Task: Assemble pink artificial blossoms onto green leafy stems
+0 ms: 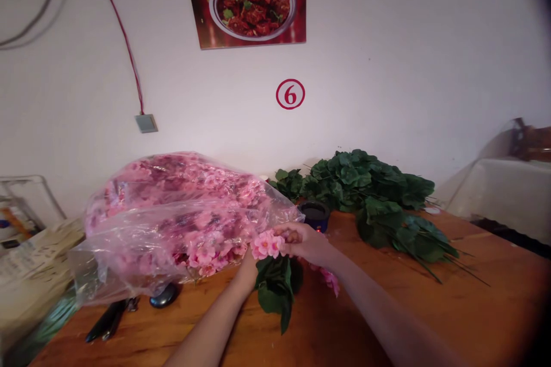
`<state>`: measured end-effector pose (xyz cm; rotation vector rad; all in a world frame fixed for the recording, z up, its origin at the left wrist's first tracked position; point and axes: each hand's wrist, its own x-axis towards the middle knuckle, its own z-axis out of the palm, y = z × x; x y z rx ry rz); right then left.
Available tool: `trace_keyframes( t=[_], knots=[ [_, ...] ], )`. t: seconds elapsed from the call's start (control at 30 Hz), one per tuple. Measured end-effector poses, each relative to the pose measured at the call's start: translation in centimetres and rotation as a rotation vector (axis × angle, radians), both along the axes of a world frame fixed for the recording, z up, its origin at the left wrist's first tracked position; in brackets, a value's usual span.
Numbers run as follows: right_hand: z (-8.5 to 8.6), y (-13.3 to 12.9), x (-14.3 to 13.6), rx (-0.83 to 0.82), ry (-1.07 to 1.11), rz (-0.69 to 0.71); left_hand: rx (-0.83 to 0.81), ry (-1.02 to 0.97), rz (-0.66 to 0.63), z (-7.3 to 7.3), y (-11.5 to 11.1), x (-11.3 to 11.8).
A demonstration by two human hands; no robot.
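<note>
My right hand (307, 242) is closed, its fingertips pinching a cluster of pink artificial flowers (266, 245). Green artificial leaves (278, 289) hang below that cluster, over the table. My left hand (248, 266) is just behind the flowers and leaves, at the edge of the plastic bag; its fingers are hidden, so what it grips cannot be seen. A large clear plastic bag (172, 209) full of pink artificial blossoms lies to the left. Another pink flower spray (329, 281) shows under my right wrist.
A pile of green artificial leaves (357, 178) lies at the back right of the wooden table (486, 309), with more leaf stems (404, 232) nearer. A small dark round pot (314, 215) with a red light stands behind my right hand. A black-handled tool (107, 320) and dark round object (164, 295) lie front left.
</note>
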<state>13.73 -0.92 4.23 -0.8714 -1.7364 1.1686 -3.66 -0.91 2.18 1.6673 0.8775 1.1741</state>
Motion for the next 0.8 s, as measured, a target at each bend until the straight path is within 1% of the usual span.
trace_keyframes(
  t=[0.07, 0.13, 0.2, 0.3, 0.43, 0.57, 0.67, 0.8],
  knots=[
    [0.1, -0.2, 0.0, 0.045, -0.014, -0.043, 0.014, -0.015, -0.004, -0.3, 0.2, 0.1],
    [0.0, -0.3, 0.0, 0.082, -0.025, -0.069, 0.014, -0.029, -0.035, -0.5, 0.2, 0.3],
    [-0.3, -0.1, 0.0, 0.074, -0.040, -0.059, 0.014, -0.032, -0.059, -0.4, 0.1, 0.5],
    [-0.8, 0.3, 0.0, 0.021, -0.036, -0.049, 0.032, -0.012, -0.072, 0.1, -0.3, 0.7],
    [-1.0, 0.6, -0.1, -0.038, 0.007, -0.062, 0.047, 0.008, -0.139, 0.4, -0.5, 0.8],
    [-1.3, 0.9, 0.1, 0.033, -0.006, -0.116, 0.040, 0.056, -0.213, -0.1, -0.5, 0.9],
    [-1.7, 1.0, 0.1, 0.036, -0.021, -0.097, 0.022, 0.103, -0.204, -0.5, -0.5, 1.1],
    [-1.9, 0.6, -0.5, 0.048, -0.070, -0.097, 0.024, 0.070, -0.134, -1.1, -0.3, 1.3]
  ],
)
